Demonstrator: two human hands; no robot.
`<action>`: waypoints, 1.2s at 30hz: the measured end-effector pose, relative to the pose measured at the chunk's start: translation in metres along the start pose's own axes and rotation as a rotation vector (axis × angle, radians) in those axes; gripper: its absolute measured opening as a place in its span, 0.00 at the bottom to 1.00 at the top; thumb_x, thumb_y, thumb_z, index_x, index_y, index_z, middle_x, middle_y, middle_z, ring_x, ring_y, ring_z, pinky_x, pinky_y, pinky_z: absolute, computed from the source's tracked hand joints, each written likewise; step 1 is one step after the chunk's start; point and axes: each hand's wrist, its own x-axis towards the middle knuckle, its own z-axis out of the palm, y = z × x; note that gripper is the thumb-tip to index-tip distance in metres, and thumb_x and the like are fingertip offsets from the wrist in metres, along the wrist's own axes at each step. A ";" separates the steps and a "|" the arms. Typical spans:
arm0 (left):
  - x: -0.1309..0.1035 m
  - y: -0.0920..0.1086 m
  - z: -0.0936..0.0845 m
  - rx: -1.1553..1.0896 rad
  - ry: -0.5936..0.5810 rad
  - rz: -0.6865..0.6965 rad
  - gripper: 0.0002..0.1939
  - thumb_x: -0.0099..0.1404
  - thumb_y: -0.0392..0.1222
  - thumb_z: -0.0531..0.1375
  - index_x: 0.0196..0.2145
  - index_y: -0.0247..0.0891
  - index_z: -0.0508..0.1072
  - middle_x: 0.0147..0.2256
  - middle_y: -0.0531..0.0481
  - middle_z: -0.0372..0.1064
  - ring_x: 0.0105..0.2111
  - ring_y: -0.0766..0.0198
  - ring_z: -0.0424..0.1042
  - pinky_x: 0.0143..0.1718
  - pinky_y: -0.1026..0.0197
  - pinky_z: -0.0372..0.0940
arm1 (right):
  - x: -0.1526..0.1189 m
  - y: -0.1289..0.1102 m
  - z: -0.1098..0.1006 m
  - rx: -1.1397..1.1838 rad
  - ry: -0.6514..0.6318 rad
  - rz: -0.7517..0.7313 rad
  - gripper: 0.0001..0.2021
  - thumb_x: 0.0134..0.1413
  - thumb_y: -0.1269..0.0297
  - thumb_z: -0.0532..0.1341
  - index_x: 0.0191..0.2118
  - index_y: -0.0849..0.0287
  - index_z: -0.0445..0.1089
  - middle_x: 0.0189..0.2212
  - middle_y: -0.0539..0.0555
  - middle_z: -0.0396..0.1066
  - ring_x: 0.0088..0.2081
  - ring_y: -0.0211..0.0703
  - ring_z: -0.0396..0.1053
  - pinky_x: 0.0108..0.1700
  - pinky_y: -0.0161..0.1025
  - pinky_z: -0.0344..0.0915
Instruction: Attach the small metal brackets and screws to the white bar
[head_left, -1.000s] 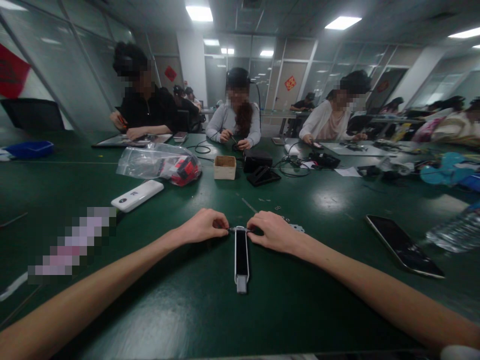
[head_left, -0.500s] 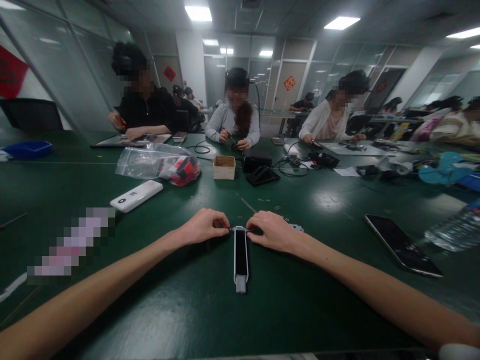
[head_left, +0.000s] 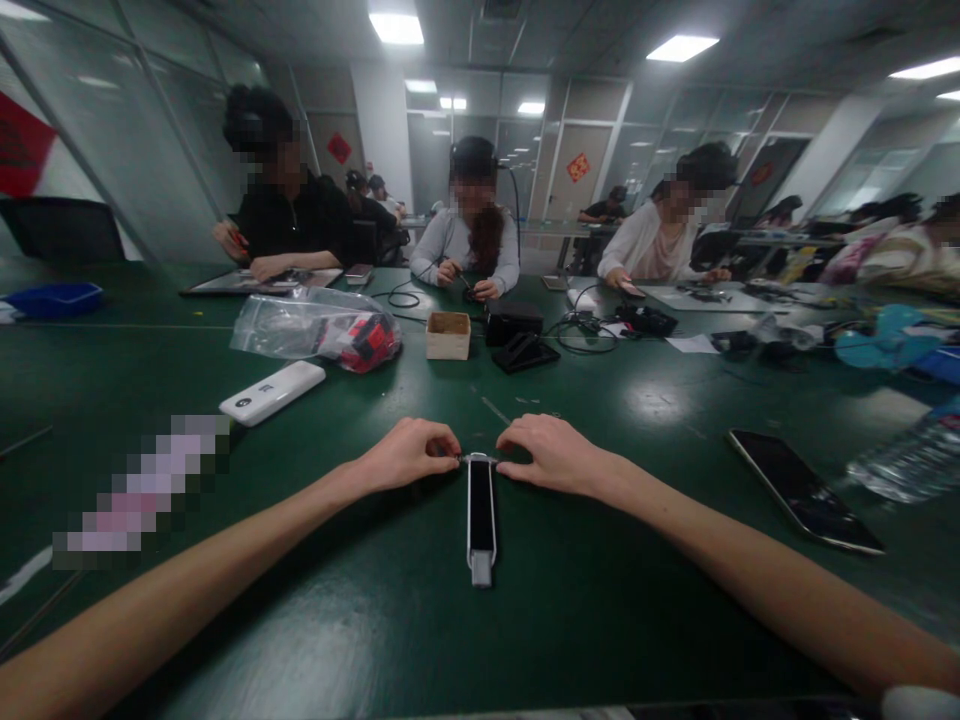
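A slim white-framed device (head_left: 481, 510) with a black face lies lengthwise on the green table before me, its grey end piece towards me. Across its far end runs a thin metal part (head_left: 478, 458), too small to name. My left hand (head_left: 409, 450) pinches that part's left end between thumb and forefinger. On the other side, my right hand (head_left: 555, 455) is by the part's right end, thumb and forefinger apart, with nothing seen between them.
Beyond my hands stand a small open box (head_left: 448, 340), a black case (head_left: 514, 322) and a clear bag with red items (head_left: 360, 335). A white power bank (head_left: 274, 392) lies left; a phone (head_left: 806, 490) and plastic bottle (head_left: 907, 455) lie right. Several people sit opposite.
My right thumb and forefinger have parted from their pinch at the metal part's right end. My left hand and the device have stayed in place.
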 end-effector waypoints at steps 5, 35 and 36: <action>-0.001 0.001 -0.001 -0.023 -0.026 0.020 0.12 0.59 0.47 0.60 0.37 0.37 0.75 0.32 0.52 0.74 0.30 0.64 0.71 0.32 0.66 0.63 | -0.010 0.026 -0.029 -0.091 0.031 0.047 0.15 0.58 0.54 0.57 0.43 0.60 0.71 0.39 0.56 0.71 0.40 0.46 0.68 0.40 0.40 0.63; -0.003 0.003 -0.030 -0.002 0.047 0.027 0.19 0.57 0.52 0.61 0.42 0.38 0.72 0.41 0.49 0.73 0.36 0.60 0.71 0.38 0.61 0.65 | -0.013 0.068 -0.021 -0.078 -0.337 0.485 0.05 0.47 0.74 0.61 0.31 0.61 0.74 0.31 0.57 0.73 0.31 0.42 0.72 0.26 0.32 0.62; -0.003 0.004 -0.030 -0.002 0.044 0.021 0.19 0.57 0.52 0.61 0.42 0.38 0.72 0.41 0.49 0.73 0.36 0.60 0.71 0.38 0.61 0.65 | -0.013 0.068 -0.021 -0.078 -0.336 0.484 0.06 0.46 0.74 0.61 0.31 0.61 0.74 0.31 0.56 0.73 0.31 0.42 0.71 0.26 0.32 0.62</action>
